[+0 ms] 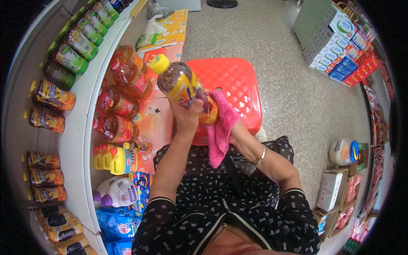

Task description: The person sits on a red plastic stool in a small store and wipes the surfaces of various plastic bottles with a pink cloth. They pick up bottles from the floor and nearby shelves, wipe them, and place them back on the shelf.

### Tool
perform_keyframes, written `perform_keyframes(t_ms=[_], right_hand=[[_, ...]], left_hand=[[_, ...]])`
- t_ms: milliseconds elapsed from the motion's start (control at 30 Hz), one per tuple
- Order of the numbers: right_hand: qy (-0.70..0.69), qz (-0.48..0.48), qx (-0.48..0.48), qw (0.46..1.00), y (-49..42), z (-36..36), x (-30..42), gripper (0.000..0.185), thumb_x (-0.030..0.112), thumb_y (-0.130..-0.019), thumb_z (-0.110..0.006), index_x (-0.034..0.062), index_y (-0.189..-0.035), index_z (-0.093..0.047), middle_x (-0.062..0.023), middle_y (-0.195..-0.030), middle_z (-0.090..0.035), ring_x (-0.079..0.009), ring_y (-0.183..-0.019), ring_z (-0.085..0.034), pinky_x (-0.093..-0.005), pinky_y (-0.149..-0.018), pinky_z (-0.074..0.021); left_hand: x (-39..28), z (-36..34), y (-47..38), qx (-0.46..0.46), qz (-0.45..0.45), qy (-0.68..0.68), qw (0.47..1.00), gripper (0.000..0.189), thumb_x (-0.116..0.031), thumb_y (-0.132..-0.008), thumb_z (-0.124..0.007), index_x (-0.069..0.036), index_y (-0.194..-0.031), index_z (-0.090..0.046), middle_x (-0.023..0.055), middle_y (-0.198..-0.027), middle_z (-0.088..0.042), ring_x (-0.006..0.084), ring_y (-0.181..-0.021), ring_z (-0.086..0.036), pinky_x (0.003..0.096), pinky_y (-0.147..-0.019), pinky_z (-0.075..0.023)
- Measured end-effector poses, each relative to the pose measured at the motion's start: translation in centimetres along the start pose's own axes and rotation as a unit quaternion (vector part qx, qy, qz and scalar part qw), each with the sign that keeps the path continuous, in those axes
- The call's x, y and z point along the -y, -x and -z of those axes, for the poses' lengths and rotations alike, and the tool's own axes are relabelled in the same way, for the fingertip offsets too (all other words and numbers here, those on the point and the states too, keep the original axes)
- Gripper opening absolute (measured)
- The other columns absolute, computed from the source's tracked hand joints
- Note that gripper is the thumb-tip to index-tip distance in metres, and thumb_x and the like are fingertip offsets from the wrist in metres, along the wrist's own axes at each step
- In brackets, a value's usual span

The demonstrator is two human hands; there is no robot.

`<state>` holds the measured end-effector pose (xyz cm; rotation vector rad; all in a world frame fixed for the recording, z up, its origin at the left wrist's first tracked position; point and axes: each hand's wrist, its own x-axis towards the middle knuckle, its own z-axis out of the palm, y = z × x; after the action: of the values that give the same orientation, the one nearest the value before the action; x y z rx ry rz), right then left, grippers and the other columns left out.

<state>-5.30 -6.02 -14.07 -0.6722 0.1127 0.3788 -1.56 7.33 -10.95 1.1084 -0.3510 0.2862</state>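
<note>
My left hand (186, 116) grips a plastic drink bottle (183, 84) with a yellow cap and an orange and yellow label. The bottle is tilted, its cap towards the upper left. A pink cloth (220, 130) is in my right hand (234, 129) and lies against the bottom end of the bottle. Most of my right hand's fingers are hidden by the cloth. Below the bottle and hands stands a red plastic stool (236, 83) with a quilted-pattern seat.
At left, a white shelf (79, 127) bears rows of bottled drinks (47, 121). Beside it are large cooking oil bottles (132, 79), yellow jugs (119, 161) and purple-capped jugs (119, 191). Stacked milk cartons (334, 51) stand at upper right. Open cardboard boxes (342, 191) sit at lower right.
</note>
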Motion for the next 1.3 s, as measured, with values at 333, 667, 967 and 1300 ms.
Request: perform_keyframes(t_ms=[333,667,967,1300], right_hand=[[0.36,0.134,-0.026,0.923,1.7,0.4,4.3,0.024,0.02,-0.096,-0.057,0.0013,-0.111,-0.063,-0.0006,-0.092,-0.064,-0.0061,-0.08,-0.057,-0.0216,-0.069,-0.0477],[0.418,0.423,0.01,0.804,4.6,-3.0,8.1,0.041,0.022,-0.091,-0.055,-0.0038,-0.123,-0.052,-0.0084,-0.112,-0.058,-0.017,-0.103,-0.055,-0.0309,-0.091,-0.0441],[0.331,0.322,0.015,0.887,4.2,0.5,7.2,0.043,0.029,-0.093,-0.055,-0.0012,-0.124,-0.052,-0.0056,-0.113,-0.058,-0.0123,-0.102,-0.054,-0.027,-0.084,-0.0462],[0.542,0.392,0.104,0.736,2.4,-1.6,3.5,0.036,0.001,-0.084,-0.054,0.0005,-0.12,-0.058,-0.0183,-0.121,-0.058,-0.0325,-0.115,-0.055,-0.0383,-0.099,-0.0419]], left_hand=[[-0.8,-0.8,0.6,0.001,-0.036,-0.041,0.999,0.076,-0.018,-0.072,-0.082,-0.002,-0.128,-0.033,0.0093,-0.104,-0.059,0.0191,-0.09,-0.062,0.0335,-0.078,-0.054],[1.4,-2.3,3.4,0.233,-0.015,-0.186,0.955,0.103,-0.032,-0.064,-0.088,0.002,-0.139,-0.026,0.017,-0.129,-0.051,0.0277,-0.117,-0.053,0.0412,-0.101,-0.0419],[0.4,-3.2,3.6,0.235,0.135,-0.123,0.955,0.089,-0.026,-0.066,-0.087,0.001,-0.132,-0.034,0.0133,-0.12,-0.055,0.0214,-0.111,-0.055,0.0371,-0.095,-0.0444],[-4.8,-0.8,1.1,0.038,-0.087,-0.098,0.991,0.079,-0.04,-0.079,-0.077,0.001,-0.129,-0.031,0.013,-0.112,-0.055,0.0192,-0.1,-0.058,0.0331,-0.085,-0.0497]])
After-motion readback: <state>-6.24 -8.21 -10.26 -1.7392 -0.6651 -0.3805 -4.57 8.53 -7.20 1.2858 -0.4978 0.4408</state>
